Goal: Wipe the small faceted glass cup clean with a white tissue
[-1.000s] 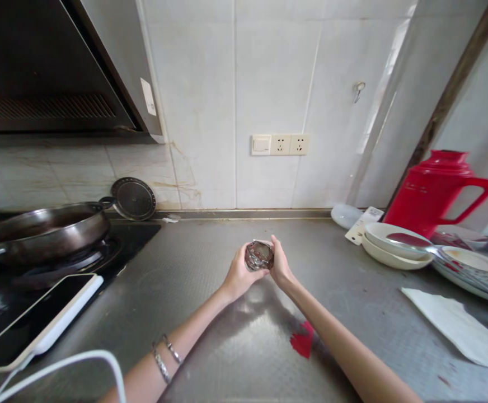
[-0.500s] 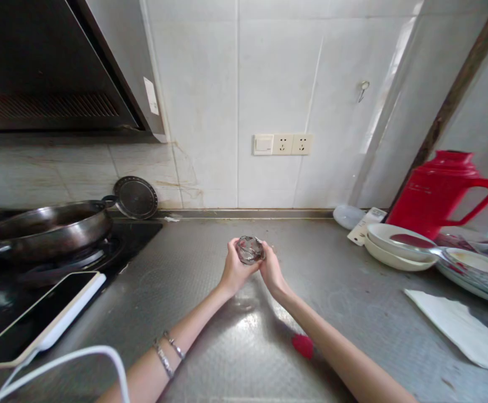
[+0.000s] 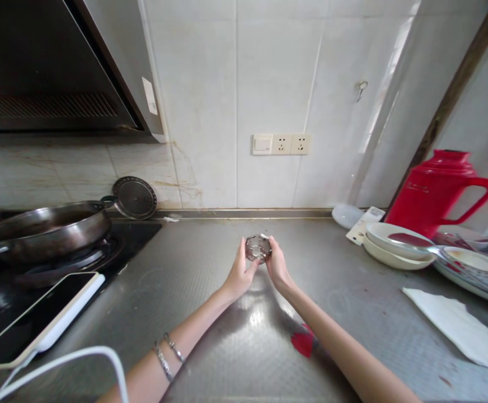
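Above the middle of the metal counter, a small round see-through glass cup [image 3: 258,249] is held between both hands; its dark, shiny rim faces me. My left hand [image 3: 239,275] closes on its left side, the thumb low at the front. Against the right side, my right hand [image 3: 277,265] is curled with its fingertips at the rim. Whatever lies inside the cup is too small to make out. A red, jagged-edged piece [image 3: 301,342] shows on the counter [image 3: 177,291], partly hidden by my right forearm.
A steel pan [image 3: 46,229] stands on the black stove at left, beside a phone [image 3: 34,319] with a white cable [image 3: 80,352]. At right are a red thermos [image 3: 432,193], stacked bowls [image 3: 395,254], a patterned plate [image 3: 479,274] and white paper [image 3: 454,324].
Both hands have shifted slightly right with the cup, which is turned a little. The fingers have moved on its rim, and more of the red piece shows.
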`<state>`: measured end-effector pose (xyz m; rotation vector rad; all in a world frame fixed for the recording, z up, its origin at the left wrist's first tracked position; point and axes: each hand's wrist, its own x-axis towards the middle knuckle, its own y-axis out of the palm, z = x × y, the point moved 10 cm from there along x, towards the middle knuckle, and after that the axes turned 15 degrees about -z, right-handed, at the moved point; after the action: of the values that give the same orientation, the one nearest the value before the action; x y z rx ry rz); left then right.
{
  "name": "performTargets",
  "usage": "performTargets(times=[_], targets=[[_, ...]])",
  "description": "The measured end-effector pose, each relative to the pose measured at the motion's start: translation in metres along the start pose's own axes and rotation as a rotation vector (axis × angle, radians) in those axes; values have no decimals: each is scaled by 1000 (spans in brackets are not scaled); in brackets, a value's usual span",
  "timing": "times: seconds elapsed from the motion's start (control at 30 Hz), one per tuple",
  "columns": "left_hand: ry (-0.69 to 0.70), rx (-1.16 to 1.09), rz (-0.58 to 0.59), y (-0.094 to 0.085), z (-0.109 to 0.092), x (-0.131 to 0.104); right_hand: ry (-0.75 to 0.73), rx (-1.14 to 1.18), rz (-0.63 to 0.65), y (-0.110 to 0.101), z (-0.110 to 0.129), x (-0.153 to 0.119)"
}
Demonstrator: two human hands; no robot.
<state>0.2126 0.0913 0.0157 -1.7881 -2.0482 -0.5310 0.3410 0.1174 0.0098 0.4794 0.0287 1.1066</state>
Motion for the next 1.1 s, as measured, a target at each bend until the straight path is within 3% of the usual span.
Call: performTargets(times=[0.3, 0.5, 0.63, 0.83, 0.97, 1.1], targets=[[-7, 89, -50, -7, -6, 5, 193, 23, 43, 1, -6, 3], [-57, 42, 35, 0, -11, 3, 203, 13, 65, 7, -6, -7], [-49, 24, 31, 0, -16, 3, 172, 0, 61, 8, -3, -9], [-29, 63, -130, -20, -19, 11, 111, 22, 100, 18, 0, -22], [-59, 32, -256, -37, -16, 19, 150, 129, 159, 32, -2, -38], [-47, 49, -267, -41, -13, 22, 189, 180, 170, 36, -3, -45]])
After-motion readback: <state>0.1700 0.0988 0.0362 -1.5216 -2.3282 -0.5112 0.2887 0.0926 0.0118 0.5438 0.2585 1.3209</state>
